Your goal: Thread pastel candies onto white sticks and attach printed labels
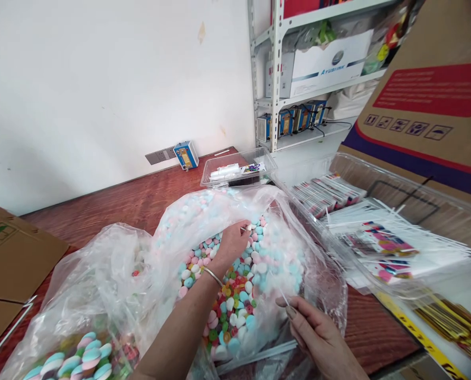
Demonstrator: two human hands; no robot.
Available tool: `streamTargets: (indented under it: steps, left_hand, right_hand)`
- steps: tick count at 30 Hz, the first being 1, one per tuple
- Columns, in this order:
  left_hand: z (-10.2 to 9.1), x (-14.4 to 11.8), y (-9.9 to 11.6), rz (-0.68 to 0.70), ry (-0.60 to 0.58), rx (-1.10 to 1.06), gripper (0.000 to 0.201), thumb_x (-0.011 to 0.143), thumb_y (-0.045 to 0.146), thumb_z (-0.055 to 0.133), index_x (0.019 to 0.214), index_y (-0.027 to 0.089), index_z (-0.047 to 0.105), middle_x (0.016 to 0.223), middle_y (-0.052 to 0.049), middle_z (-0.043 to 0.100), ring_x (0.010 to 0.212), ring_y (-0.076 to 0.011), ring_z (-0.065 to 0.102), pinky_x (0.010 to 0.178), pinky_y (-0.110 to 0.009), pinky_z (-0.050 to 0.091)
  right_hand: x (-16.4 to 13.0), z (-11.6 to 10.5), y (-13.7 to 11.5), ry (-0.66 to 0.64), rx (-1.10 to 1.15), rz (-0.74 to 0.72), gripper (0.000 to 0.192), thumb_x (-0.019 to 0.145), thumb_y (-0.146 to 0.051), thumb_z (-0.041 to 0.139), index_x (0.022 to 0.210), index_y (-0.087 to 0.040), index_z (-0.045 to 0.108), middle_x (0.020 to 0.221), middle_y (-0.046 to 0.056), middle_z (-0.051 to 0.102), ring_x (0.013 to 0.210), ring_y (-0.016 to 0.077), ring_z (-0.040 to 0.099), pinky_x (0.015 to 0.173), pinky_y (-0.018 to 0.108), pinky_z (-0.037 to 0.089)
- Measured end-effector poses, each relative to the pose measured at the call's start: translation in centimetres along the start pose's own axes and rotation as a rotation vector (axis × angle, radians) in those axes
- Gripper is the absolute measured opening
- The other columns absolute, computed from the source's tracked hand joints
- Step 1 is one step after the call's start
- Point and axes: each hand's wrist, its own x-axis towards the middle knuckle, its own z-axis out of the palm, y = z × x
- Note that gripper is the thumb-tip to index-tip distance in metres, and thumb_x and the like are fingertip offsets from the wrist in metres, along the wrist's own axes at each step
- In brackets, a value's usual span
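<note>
A: Scanning from the left edge: flattened cardboard (13, 258) lying on the wooden counter (140, 198), apparently parked out of the working area. Next, a clear plastic bag (101, 274), mouth slack, with striped twisted marshmallows (71, 364) visible at the bottom corner.

B: Confirming. And at centre?

A: Left hand (231, 244) reaching deep into the large open bag (294, 248) of pink, blue and white candies (255, 269), metal bangle (212, 275) at the wrist. Fingers curled down and narrow, closing on a piece or a thin stick among the candies; exact item not discernible. Bag film rolled back and open, probably to keep the contents reachable from above.

B: Right hand?

A: Right hand (318, 338) low at the bag's near edge, fingers pinched shut on a thin white stick (282, 294), held upright and just beside the candy pile, seemingly ready for use.

B: Further right?

A: Small clear tray (237, 169) behind the bag, holding wrapped items. Then a large clear bin (437, 248) containing flat printed packets and white sticks, positioned close beside the right hand, likely for short reach. Behind, metal shelving (275, 79) with boxes, and a big printed carton (437, 100) leaning at the far right.
</note>
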Motion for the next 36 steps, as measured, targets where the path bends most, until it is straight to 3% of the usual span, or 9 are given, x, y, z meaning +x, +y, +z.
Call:
streamTargets:
  steps: [5, 8, 14, 17, 20, 24, 27, 30, 36]
  left_hand:
    - [0.3, 0.5, 0.3, -0.027, -0.018, -0.091, 0.029, 0.092, 0.030, 0.044, 0.108, 0.021, 0.066, 0.075, -0.002, 0.072, 0.056, -0.0163, 0.060, 0.056, -0.026, 0.044]
    - [0.1, 0.1, 0.6, 0.007, -0.047, -0.136, 0.025, 0.089, 0.025, 0.048, 0.106, 0.022, 0.065, 0.076, -0.001, 0.071, 0.062, -0.0161, 0.061, 0.060, -0.026, 0.046]
    - [1.6, -3.9, 3.9, 0.118, -0.054, -0.192, 0.023, 0.083, 0.015, 0.053, 0.102, 0.021, 0.064, 0.099, -0.003, 0.069, 0.087, -0.0166, 0.062, 0.082, -0.028, 0.047]
    - [4.1, -7.3, 5.9, 0.212, -0.094, -0.295, 0.022, 0.087, 0.014, 0.049, 0.101, 0.021, 0.064, 0.094, -0.003, 0.068, 0.085, -0.0167, 0.061, 0.078, -0.028, 0.048]
    - [5.6, -9.6, 6.6, 0.225, -0.071, -0.339, 0.024, 0.085, 0.010, 0.049, 0.101, 0.020, 0.064, 0.097, -0.005, 0.068, 0.090, -0.0185, 0.061, 0.080, -0.029, 0.049]
    - [4.3, -9.7, 5.2, 0.117, 0.040, -0.367, 0.023, 0.084, 0.008, 0.048, 0.091, 0.022, 0.065, 0.092, -0.004, 0.069, 0.088, -0.0180, 0.062, 0.082, -0.030, 0.049]
    - [2.2, -8.2, 3.3, 0.001, 0.147, -0.184, 0.023, 0.088, 0.011, 0.043, 0.088, 0.021, 0.065, 0.089, -0.005, 0.066, 0.083, -0.0186, 0.061, 0.078, -0.032, 0.049]
    - [1.1, -6.3, 2.1, 0.007, 0.124, 0.023, 0.024, 0.088, 0.013, 0.045, 0.103, 0.018, 0.064, 0.105, -0.009, 0.063, 0.092, -0.0213, 0.060, 0.082, -0.035, 0.048]
    - [2.6, -4.3, 2.1, 0.014, 0.117, 0.389, 0.021, 0.085, 0.035, 0.061, 0.094, 0.016, 0.066, 0.105, -0.013, 0.062, 0.104, -0.0305, 0.054, 0.090, -0.045, 0.045]
  right_hand:
    - [-0.2, -0.8, 1.2, 0.093, 0.003, -0.010, 0.040, 0.086, -0.052, 0.060, 0.112, -0.022, 0.067, 0.060, -0.005, 0.047, 0.050, 0.0099, 0.036, 0.045, 0.020, 0.030]
    - [-0.2, -0.7, 1.2, 0.131, -0.006, -0.022, 0.038, 0.085, -0.051, 0.062, 0.110, -0.023, 0.068, 0.061, -0.004, 0.051, 0.051, 0.0108, 0.041, 0.046, 0.020, 0.035]
    - [1.0, 0.9, -4.5, 0.129, -0.072, -0.164, 0.039, 0.093, -0.051, 0.049, 0.114, -0.021, 0.061, 0.071, -0.002, 0.059, 0.040, 0.0071, 0.038, 0.037, 0.020, 0.029]
    - [2.9, 0.5, -7.1, 0.212, -0.264, -0.287, 0.033, 0.096, -0.044, 0.043, 0.112, -0.022, 0.060, 0.074, -0.001, 0.063, 0.045, 0.0104, 0.047, 0.045, 0.023, 0.039]
    - [5.1, -0.9, -7.6, 0.277, -0.576, -0.304, 0.023, 0.094, -0.033, 0.042, 0.097, -0.024, 0.063, 0.070, -0.001, 0.065, 0.060, 0.0176, 0.059, 0.058, 0.028, 0.045]
    - [6.6, -2.2, -6.5, 0.294, -0.646, -0.268, 0.020, 0.091, -0.030, 0.042, 0.086, -0.026, 0.061, 0.058, -0.002, 0.062, 0.056, 0.0203, 0.059, 0.059, 0.032, 0.044]
    - [6.5, -1.9, -5.8, 0.292, -0.637, -0.246, 0.023, 0.094, -0.032, 0.039, 0.092, -0.026, 0.061, 0.046, -0.006, 0.053, 0.047, 0.0204, 0.056, 0.055, 0.032, 0.043]
    - [6.3, -0.8, -5.4, 0.288, -0.613, -0.251, 0.026, 0.094, -0.033, 0.038, 0.096, -0.024, 0.062, 0.048, -0.006, 0.055, 0.051, 0.0207, 0.059, 0.058, 0.032, 0.045]
    - [6.4, 0.2, -4.8, 0.292, -0.578, -0.259, 0.032, 0.095, -0.032, 0.035, 0.101, -0.019, 0.063, 0.049, -0.005, 0.054, 0.053, 0.0201, 0.058, 0.059, 0.030, 0.044]
